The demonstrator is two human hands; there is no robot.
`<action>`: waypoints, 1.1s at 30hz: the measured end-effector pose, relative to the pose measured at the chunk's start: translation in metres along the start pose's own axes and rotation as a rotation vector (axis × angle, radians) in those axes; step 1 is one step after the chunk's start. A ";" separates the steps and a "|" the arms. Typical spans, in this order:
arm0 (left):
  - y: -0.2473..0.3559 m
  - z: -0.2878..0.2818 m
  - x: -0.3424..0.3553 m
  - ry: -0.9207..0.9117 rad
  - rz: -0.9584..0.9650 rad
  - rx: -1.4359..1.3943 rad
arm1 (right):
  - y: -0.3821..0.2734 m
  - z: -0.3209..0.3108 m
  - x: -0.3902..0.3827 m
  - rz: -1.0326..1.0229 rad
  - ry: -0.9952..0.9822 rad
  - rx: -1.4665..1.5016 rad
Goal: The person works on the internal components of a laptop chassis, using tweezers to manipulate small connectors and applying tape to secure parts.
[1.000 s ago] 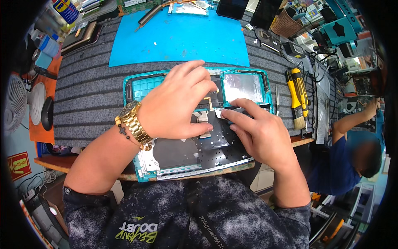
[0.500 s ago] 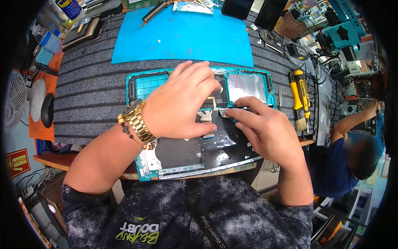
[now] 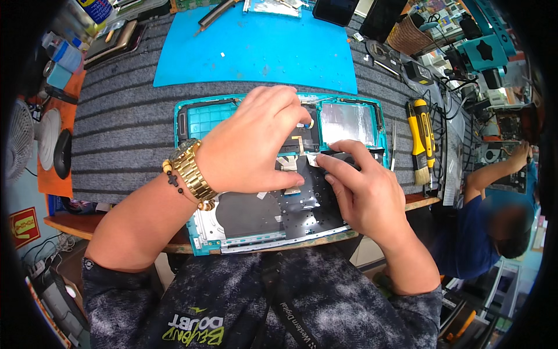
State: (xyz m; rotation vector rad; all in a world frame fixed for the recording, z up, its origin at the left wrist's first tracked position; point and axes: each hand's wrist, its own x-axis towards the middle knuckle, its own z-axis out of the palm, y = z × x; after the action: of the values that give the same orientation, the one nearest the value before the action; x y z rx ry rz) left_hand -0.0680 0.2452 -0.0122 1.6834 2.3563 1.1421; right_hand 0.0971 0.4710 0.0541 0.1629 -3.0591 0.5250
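Note:
A turquoise laptop casing (image 3: pixel 200 243) lies open on a grey striped mat, its inner side up, with black sheets (image 3: pixel 311 209) and a flat silvery cable (image 3: pixel 289 166) inside. My left hand (image 3: pixel 250 145), with a gold watch at the wrist, rests across its middle, fingers curved and apart, thumb by the cable; the fingertips reach the upper inner part and hide it partly. My right hand (image 3: pixel 366 192) is at the right side, index fingertip on a small whitish tab (image 3: pixel 311 160) near the central seam, thumb held apart below it.
A blue silicone mat (image 3: pixel 256 52) lies behind the casing. A yellow brush (image 3: pixel 420 163), a yellow tool (image 3: pixel 426 125) and tweezers (image 3: pixel 394 145) lie at the right. A co-worker (image 3: pixel 488 221) works at the far right. A fan (image 3: pixel 22 139) and black mouse (image 3: pixel 63 151) are at the left.
The casing and both hands sit slightly further right in the picture. My right hand's fingers have flexed a little, the index still at the tab. My left hand keeps its pose.

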 end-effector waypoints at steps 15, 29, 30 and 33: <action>-0.001 -0.001 0.002 -0.020 -0.011 -0.011 | -0.008 0.013 -0.007 0.030 0.059 -0.052; -0.002 -0.001 0.001 -0.026 -0.005 0.014 | 0.009 -0.042 0.042 -0.241 -0.188 -0.253; -0.002 -0.001 0.001 -0.022 -0.003 0.014 | 0.011 -0.045 0.047 -0.280 -0.193 -0.242; -0.001 -0.001 0.002 -0.021 -0.003 0.013 | 0.016 -0.050 0.059 -0.393 -0.188 -0.236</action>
State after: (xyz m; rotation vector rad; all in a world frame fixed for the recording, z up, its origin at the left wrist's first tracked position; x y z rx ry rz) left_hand -0.0704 0.2461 -0.0114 1.6863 2.3579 1.1051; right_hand 0.0373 0.4969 0.0989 0.8230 -3.1049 0.1312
